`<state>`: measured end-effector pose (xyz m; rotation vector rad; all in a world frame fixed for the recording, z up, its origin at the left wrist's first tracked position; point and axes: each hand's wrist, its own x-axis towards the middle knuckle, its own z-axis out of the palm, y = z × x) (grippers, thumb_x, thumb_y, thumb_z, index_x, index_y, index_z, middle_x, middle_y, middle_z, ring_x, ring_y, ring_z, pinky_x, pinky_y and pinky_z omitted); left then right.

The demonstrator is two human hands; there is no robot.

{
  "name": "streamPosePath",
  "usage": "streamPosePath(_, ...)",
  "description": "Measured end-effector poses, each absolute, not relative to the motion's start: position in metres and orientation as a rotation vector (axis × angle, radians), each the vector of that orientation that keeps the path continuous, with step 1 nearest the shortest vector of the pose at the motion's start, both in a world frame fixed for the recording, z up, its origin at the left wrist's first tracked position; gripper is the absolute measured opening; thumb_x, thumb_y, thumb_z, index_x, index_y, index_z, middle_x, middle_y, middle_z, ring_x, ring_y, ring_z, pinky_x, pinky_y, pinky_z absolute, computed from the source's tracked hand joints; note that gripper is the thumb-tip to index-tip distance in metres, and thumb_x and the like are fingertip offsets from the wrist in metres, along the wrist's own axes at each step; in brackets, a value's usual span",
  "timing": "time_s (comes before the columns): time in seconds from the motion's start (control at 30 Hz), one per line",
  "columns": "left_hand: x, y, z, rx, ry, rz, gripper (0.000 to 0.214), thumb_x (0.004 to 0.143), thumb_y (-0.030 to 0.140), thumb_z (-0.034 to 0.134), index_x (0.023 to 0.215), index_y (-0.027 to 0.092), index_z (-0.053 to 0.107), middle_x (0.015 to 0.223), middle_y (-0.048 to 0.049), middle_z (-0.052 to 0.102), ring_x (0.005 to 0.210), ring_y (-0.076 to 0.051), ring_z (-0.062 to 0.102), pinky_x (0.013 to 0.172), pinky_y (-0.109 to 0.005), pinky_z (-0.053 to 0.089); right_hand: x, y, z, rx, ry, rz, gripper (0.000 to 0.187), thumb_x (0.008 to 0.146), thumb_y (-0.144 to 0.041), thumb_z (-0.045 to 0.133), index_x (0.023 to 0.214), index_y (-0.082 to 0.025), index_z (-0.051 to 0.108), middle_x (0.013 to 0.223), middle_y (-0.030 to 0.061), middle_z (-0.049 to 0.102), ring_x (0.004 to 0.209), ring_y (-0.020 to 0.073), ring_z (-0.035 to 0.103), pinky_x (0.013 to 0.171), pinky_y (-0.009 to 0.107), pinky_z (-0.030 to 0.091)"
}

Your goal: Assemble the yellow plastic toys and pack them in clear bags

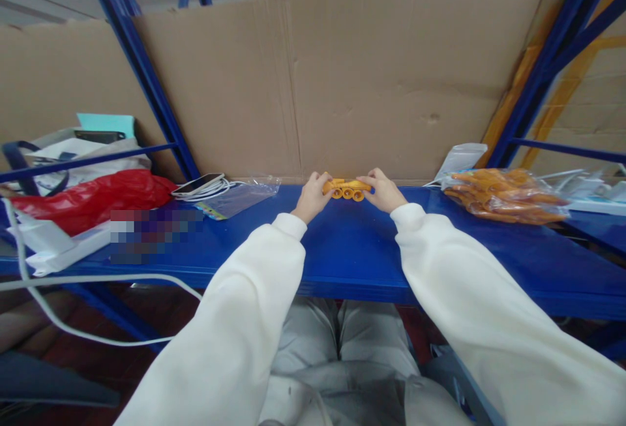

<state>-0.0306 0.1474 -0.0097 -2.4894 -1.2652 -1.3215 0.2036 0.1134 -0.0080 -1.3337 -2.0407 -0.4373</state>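
Note:
A yellow-orange plastic piece (347, 190) with several round openings facing me is held between my two hands above the blue shelf (353, 250). My left hand (313, 196) grips its left end, thumb and fingers closed on it. On the opposite end my right hand (384, 192) pinches the same piece. Its exact kind is too small to tell. Fingers cover both ends of it.
On the right lies a clear bag of orange pieces (506, 194). To the left are a clear plastic packet (239, 199), a coiled white cable (208, 188), a phone (198, 184) and a red bag (102, 196). A cardboard sheet (391, 80) stands behind, between blue posts.

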Motion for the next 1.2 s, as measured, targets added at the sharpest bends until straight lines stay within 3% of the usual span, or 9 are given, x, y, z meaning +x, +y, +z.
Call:
streamPosePath(0.3, -0.025, 0.143, -0.011, -2.465, -1.294, -1.310, 0.022, 0.086, 0.012, 0.068, 0.107, 0.018, 0.067, 0.102, -0.0055, 0.060, 0.093, -0.020, 0.065, 0.091, -0.034, 0.054, 0.203, 0.115, -0.005, -1.298, -2.105, -0.362, 0.048, 0.091, -0.016, 0.055, 0.137, -0.022, 0.068, 0.118, 0.0126, 0.054, 0.090, 0.0226, 0.065, 0.093, 0.042, 0.057)
streamPosePath(0.43, -0.029, 0.148, -0.013, -2.471, -1.323, -1.295, 0.026, 0.086, 0.012, 0.068, 0.111, 0.017, 0.068, 0.103, -0.0068, 0.061, 0.095, -0.021, 0.065, 0.092, -0.035, 0.054, 0.206, 0.123, -0.010, -1.182, -2.047, -0.248, 0.050, 0.087, -0.021, 0.064, 0.137, -0.020, 0.065, 0.116, 0.0129, 0.058, 0.096, 0.0254, 0.066, 0.098, 0.047, 0.055)
streamPosePath(0.53, -0.032, 0.154, -0.016, -2.474, -1.303, -1.322, 0.024, 0.084, 0.012, 0.068, 0.107, 0.019, 0.068, 0.100, -0.0055, 0.061, 0.093, -0.021, 0.065, 0.091, -0.035, 0.055, 0.209, 0.130, -0.014, -1.077, -1.933, -0.030, 0.055, 0.083, -0.032, 0.074, 0.135, -0.019, 0.063, 0.114, 0.0124, 0.064, 0.092, 0.0246, 0.068, 0.093, 0.049, 0.058)
streamPosePath(0.67, -0.035, 0.157, -0.017, -2.468, -1.283, -1.353, 0.022, 0.084, 0.014, 0.067, 0.105, 0.020, 0.067, 0.100, -0.0049, 0.060, 0.090, -0.020, 0.064, 0.087, -0.034, 0.056, 0.206, 0.129, -0.011, -1.010, -1.728, 0.344, 0.048, 0.076, -0.043, 0.083, 0.115, -0.019, 0.067, 0.106, 0.0101, 0.071, 0.087, 0.0213, 0.071, 0.088, 0.043, 0.060)
streamPosePath(0.8, -0.036, 0.154, -0.014, -2.496, -1.270, -1.350, 0.023, 0.084, 0.013, 0.067, 0.107, 0.019, 0.067, 0.103, -0.0055, 0.059, 0.086, -0.018, 0.064, 0.087, -0.035, 0.056, 0.197, 0.116, -0.002, -1.108, -1.541, 0.557, 0.034, 0.077, -0.046, 0.084, 0.086, -0.018, 0.067, 0.082, 0.0066, 0.074, 0.075, 0.0184, 0.072, 0.080, 0.034, 0.061)
streamPosePath(0.97, -0.036, 0.150, -0.012, -2.528, -1.267, -1.335, 0.024, 0.084, 0.013, 0.068, 0.107, 0.020, 0.067, 0.102, -0.0044, 0.058, 0.086, -0.018, 0.064, 0.088, -0.034, 0.055, 0.187, 0.105, 0.005, -1.231, -1.392, 0.758, 0.045, 0.085, -0.057, 0.074, 0.065, -0.020, 0.057, 0.056, 0.0045, 0.067, 0.050, 0.0151, 0.065, 0.056, 0.025, 0.056)
streamPosePath(1.07, -0.035, 0.149, -0.011, -2.524, -1.293, -1.336, 0.022, 0.085, 0.012, 0.067, 0.106, 0.020, 0.067, 0.102, -0.0040, 0.057, 0.087, -0.018, 0.064, 0.089, -0.034, 0.054, 0.185, 0.102, 0.007, -1.208, -1.352, 0.842, 0.045, 0.087, -0.057, 0.072, 0.068, -0.020, 0.057, 0.053, 0.0037, 0.066, 0.047, 0.0141, 0.064, 0.051, 0.024, 0.054)
streamPosePath(1.2, -0.035, 0.149, -0.012, -2.512, -1.287, -1.351, 0.021, 0.084, 0.012, 0.068, 0.104, 0.020, 0.066, 0.099, -0.0033, 0.056, 0.086, -0.018, 0.063, 0.088, -0.034, 0.054, 0.186, 0.099, 0.007, -1.108, -1.370, 0.955, 0.034, 0.087, -0.047, 0.078, 0.090, -0.019, 0.060, 0.057, 0.0001, 0.070, 0.049, 0.0132, 0.066, 0.053, 0.022, 0.054)
